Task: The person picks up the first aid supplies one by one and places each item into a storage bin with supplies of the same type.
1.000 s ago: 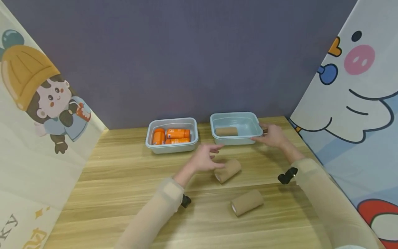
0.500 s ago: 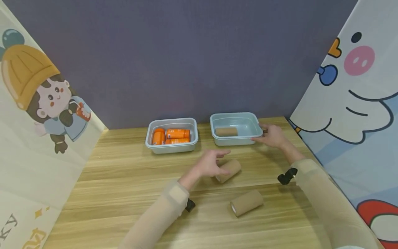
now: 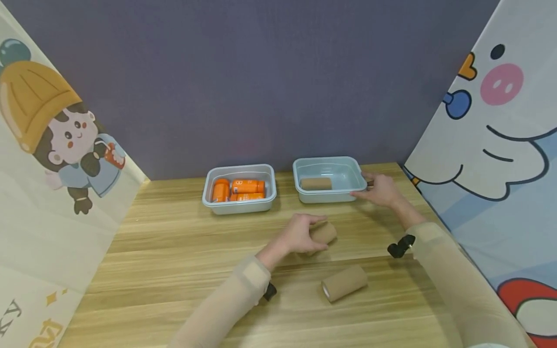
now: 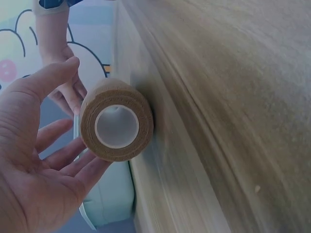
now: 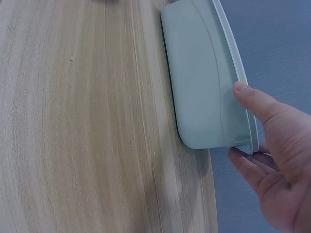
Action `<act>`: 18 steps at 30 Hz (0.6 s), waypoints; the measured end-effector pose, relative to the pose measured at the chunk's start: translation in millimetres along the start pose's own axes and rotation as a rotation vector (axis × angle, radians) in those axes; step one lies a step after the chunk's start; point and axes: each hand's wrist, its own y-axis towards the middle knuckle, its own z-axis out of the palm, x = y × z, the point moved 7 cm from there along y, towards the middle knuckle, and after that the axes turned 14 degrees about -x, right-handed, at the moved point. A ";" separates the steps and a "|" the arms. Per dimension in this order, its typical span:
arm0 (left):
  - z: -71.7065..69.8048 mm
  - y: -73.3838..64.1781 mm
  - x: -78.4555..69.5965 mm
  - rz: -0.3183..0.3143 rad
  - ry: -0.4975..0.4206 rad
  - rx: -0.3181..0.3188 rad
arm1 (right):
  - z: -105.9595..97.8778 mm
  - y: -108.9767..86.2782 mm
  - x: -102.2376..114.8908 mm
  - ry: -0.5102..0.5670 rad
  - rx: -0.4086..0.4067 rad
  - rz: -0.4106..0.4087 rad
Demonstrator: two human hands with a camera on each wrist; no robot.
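Note:
My left hand (image 3: 300, 234) reaches around a tan bandage roll (image 3: 324, 233) lying on the table. In the left wrist view the roll (image 4: 143, 121) shows its white hollow core end-on. The thumb stands apart from it, and the fingers lie spread along its other side, at or close to its surface. My right hand (image 3: 379, 189) grips the right end of a light blue plastic box (image 3: 326, 195). In the right wrist view its thumb presses the box's rim (image 5: 238, 63), with the fingers at the end below the rim. Another tan roll (image 3: 316, 183) lies inside this box.
A third tan roll (image 3: 344, 283) lies nearer on the wooden table (image 3: 174, 270). Left of the blue box stands a grey-white box (image 3: 239, 208) holding several orange labelled cylinders (image 3: 248, 186). A dark wall (image 3: 261, 87) rises behind, with printed panels at both sides.
My left hand has moved right and a little nearer, until its fingers and thumb straddle the middle roll. The right hand stays on the blue box.

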 end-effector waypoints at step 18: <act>17.7 -3.4 2.4 -0.031 0.125 0.006 | 0.3 -0.5 1.2 0.011 0.007 0.005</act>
